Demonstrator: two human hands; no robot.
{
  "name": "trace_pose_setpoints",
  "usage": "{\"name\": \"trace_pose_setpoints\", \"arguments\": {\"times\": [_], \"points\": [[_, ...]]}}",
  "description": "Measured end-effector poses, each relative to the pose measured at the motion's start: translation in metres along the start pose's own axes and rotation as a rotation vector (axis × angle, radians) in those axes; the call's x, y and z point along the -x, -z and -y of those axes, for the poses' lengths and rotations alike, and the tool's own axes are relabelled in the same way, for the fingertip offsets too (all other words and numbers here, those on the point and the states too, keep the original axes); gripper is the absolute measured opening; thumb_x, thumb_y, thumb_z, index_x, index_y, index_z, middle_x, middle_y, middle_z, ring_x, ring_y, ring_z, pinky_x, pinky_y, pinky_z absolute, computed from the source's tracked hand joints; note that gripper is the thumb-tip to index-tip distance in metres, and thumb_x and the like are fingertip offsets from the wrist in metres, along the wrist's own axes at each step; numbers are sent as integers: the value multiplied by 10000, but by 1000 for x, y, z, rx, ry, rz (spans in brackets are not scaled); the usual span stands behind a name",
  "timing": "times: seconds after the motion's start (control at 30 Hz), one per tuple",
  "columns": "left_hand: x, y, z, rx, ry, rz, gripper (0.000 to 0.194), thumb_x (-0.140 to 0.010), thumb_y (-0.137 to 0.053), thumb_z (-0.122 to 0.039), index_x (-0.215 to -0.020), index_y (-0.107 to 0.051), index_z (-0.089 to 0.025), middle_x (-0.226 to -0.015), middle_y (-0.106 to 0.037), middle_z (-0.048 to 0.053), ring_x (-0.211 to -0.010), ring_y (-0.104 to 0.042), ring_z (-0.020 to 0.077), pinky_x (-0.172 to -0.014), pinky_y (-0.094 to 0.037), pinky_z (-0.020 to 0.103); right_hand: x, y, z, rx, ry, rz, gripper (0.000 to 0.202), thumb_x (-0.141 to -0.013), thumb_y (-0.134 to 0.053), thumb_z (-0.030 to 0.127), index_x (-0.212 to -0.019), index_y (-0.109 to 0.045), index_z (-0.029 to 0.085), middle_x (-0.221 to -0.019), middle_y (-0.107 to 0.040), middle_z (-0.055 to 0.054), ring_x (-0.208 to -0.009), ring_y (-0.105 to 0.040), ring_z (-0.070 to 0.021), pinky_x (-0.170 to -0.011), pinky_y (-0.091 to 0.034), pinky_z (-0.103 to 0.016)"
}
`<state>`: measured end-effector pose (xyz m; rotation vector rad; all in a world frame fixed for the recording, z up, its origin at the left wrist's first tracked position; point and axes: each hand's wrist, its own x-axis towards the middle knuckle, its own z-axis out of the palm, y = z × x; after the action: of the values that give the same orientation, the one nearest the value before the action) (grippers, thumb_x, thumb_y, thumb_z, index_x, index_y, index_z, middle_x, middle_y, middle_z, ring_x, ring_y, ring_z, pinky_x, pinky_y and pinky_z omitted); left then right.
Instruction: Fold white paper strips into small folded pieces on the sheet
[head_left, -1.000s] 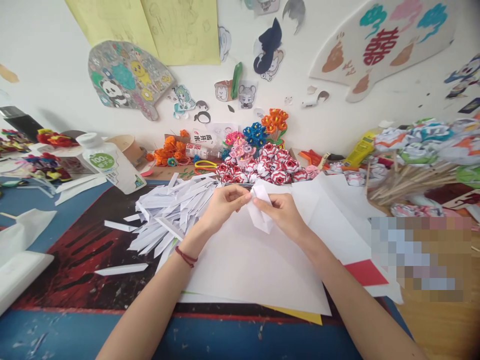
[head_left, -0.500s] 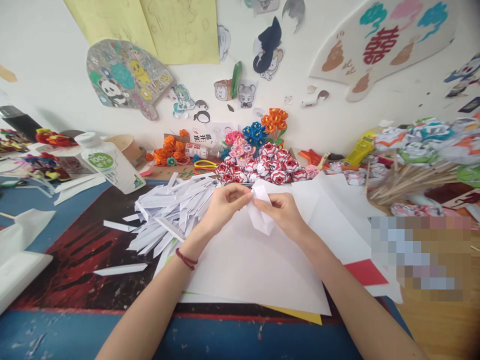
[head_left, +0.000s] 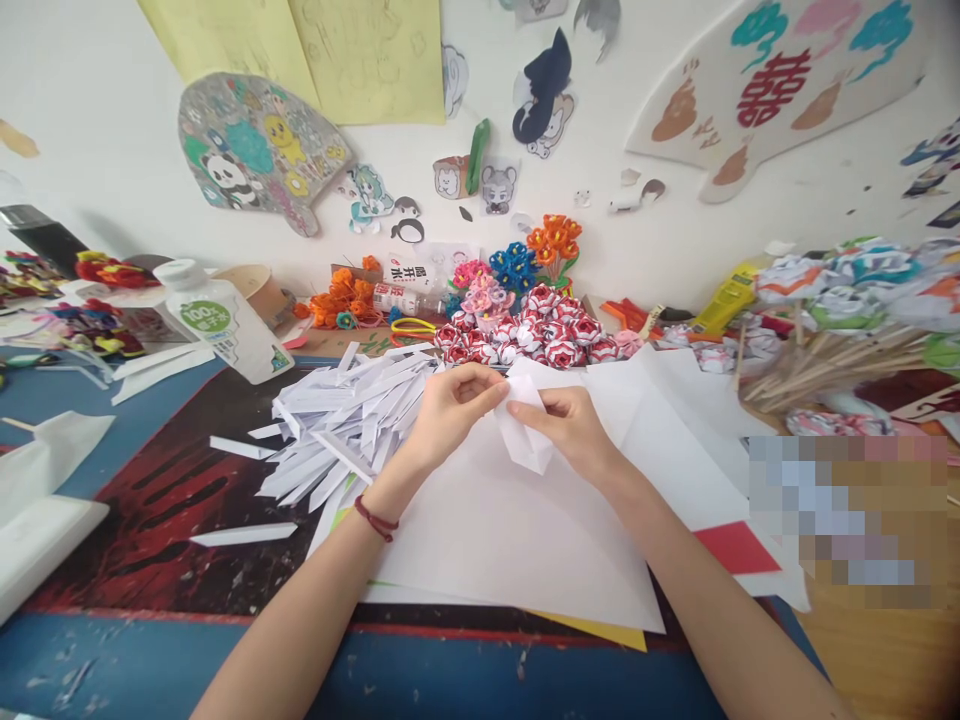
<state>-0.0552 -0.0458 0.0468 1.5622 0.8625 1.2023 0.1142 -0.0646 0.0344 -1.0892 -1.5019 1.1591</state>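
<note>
Between my two hands is a small piece of folded white paper (head_left: 529, 447), held above a large white sheet (head_left: 517, 545). My left hand (head_left: 459, 405) pinches its upper left edge with thumb and forefinger. On the other side my right hand (head_left: 574, 425) grips it, thumb in front and fingers behind. The paper's lower end hangs down in a folded, pointed shape. Just left of my left hand lies a heap of folded white paper strips (head_left: 352, 430), with a single strip (head_left: 244, 535) apart from it on the dark mat (head_left: 161, 570).
Behind the sheet stand red-and-white paper flowers (head_left: 562, 340) and orange flowers (head_left: 555, 240). A white bottle (head_left: 225, 325) leans at the left. Paper blossoms on wooden sticks (head_left: 832, 370) lie to the right. A red paper piece (head_left: 739, 549) shows near my right forearm.
The whole view has shifted slightly. Both hands keep their pinch on the folded paper, and its position between them is nearly the same.
</note>
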Motion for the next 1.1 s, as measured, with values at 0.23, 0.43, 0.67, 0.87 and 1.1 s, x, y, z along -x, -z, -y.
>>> {"name": "trace_pose_setpoints", "arguments": {"times": [0.23,0.43,0.67,0.87,1.1], "points": [[1,1,-1,-85,-34,-15,228,-818,-619,-373,-763,-623,-152,-661,-541,-5,-596,-470,93,-556,-380,216,1,-1,0,2,-23,17,392,-743,-674,461,-562,-560,132,-544,-395,24,-524,-339,-89,-484,-236,-244],[0,1,1,-148,-54,4,262,-830,-601,-408,-770,-630,-154,-695,-577,11,-627,-508,106,-588,-404,220,1,-1,-2,11,8,-14,395,-748,-668,477,-578,-586,130,-554,-425,20,-531,-363,-94,-490,-254,-244],[0,1,1,-184,-50,0,214,-813,-633,-352,-754,-633,-146,-732,-617,27,-670,-551,119,-624,-424,225,1,-1,0,-20,23,21,357,-736,-692,462,-644,-634,122,-615,-516,-1,-563,-436,-110,-501,-305,-239],[1,-2,0,-190,-67,-38,207,-810,-635,-343,-751,-645,-146,-738,-626,31,-680,-560,125,-631,-432,229,1,-1,2,-42,3,17,343,-731,-707,445,-657,-651,115,-619,-535,-3,-571,-461,-117,-512,-327,-239],[2,-2,-1,-248,-101,-50,224,-833,-609,-348,-755,-656,-144,-732,-634,36,-680,-563,130,-636,-437,234,0,-2,0,-64,6,27,329,-738,-703,438,-718,-681,110,-661,-572,-18,-601,-492,-132,-535,-356,-245]]}}
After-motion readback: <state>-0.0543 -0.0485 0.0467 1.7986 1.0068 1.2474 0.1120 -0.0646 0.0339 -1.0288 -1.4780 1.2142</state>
